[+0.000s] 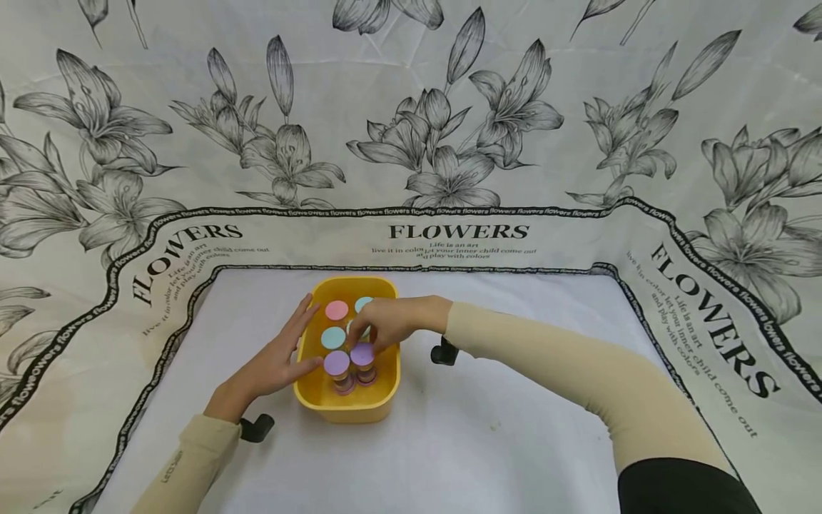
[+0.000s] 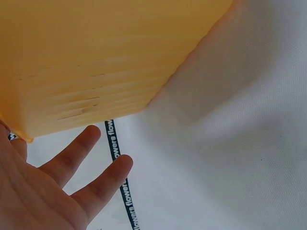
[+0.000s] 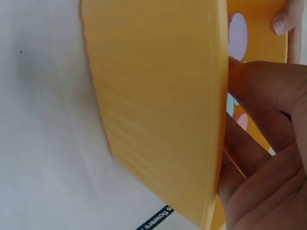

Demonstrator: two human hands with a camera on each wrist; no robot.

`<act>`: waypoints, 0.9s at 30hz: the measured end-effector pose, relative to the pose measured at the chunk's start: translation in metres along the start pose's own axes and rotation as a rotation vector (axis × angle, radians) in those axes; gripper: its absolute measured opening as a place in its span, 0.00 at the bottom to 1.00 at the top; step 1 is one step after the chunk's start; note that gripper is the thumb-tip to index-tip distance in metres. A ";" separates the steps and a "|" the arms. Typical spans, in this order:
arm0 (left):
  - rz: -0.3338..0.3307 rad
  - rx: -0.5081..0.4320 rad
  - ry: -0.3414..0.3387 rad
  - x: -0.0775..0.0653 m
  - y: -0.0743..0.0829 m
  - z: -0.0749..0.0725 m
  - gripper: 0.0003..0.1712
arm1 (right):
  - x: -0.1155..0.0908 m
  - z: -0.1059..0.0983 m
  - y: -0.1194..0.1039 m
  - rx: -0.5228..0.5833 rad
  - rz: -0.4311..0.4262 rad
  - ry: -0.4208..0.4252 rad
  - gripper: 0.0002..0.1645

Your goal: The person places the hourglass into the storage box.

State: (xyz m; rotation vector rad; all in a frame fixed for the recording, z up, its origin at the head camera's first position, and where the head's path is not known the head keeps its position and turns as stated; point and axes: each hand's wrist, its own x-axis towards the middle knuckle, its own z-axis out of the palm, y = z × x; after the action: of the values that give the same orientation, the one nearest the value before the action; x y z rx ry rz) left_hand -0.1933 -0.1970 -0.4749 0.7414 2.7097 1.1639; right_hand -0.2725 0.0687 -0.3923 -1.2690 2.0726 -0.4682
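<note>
A yellow plastic bin (image 1: pixel 347 415) holds several small upright cylinders with flat coloured ends. Two purple-topped cylinders (image 1: pixel 337 363) stand in front, their see-through sides and purple bases showing. Behind them are a blue-topped cylinder (image 1: pixel 333 338) and a pink-topped cylinder (image 1: pixel 337 310). My right hand (image 1: pixel 388 320) reaches over the bin's right rim, thumb and fingers bent round a light-blue-topped cylinder (image 1: pixel 350 326) that they mostly cover. My left hand (image 1: pixel 272 364) rests on the left rim with its fingers extended; in the left wrist view two fingers (image 2: pixel 108 179) stick out beside the bin wall.
The bin stands on a white cloth (image 1: pixel 488 428) over the table. Behind and at the sides hangs a flower-printed fabric (image 1: pixel 449 164) with a black lettered border. Another blue top (image 1: pixel 363 303) shows at the bin's back right.
</note>
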 end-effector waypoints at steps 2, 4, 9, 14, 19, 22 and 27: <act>-0.001 -0.001 -0.002 0.000 0.000 0.000 0.53 | -0.004 -0.001 0.001 0.041 0.002 0.015 0.21; -0.003 0.004 -0.002 0.001 0.001 0.001 0.53 | -0.010 -0.001 0.002 0.081 0.002 0.037 0.20; -0.009 0.013 -0.006 0.003 0.001 0.003 0.53 | -0.026 0.001 0.005 0.151 -0.028 0.129 0.20; -0.028 0.012 -0.005 0.003 0.003 0.003 0.54 | -0.042 0.009 0.009 0.220 -0.055 0.238 0.19; -0.036 0.015 0.001 0.003 0.003 0.001 0.54 | -0.058 0.017 0.007 0.310 -0.079 0.346 0.19; -0.032 0.012 0.004 0.003 0.002 0.001 0.54 | -0.065 0.023 0.008 0.343 -0.071 0.403 0.18; -0.031 0.010 0.011 0.003 0.000 0.004 0.54 | -0.077 0.036 0.015 0.370 -0.028 0.479 0.17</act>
State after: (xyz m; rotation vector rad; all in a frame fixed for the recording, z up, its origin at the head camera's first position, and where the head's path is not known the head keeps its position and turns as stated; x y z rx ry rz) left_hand -0.1947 -0.1925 -0.4772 0.6936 2.7280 1.1521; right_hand -0.2328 0.1450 -0.4010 -1.0332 2.2038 -1.2043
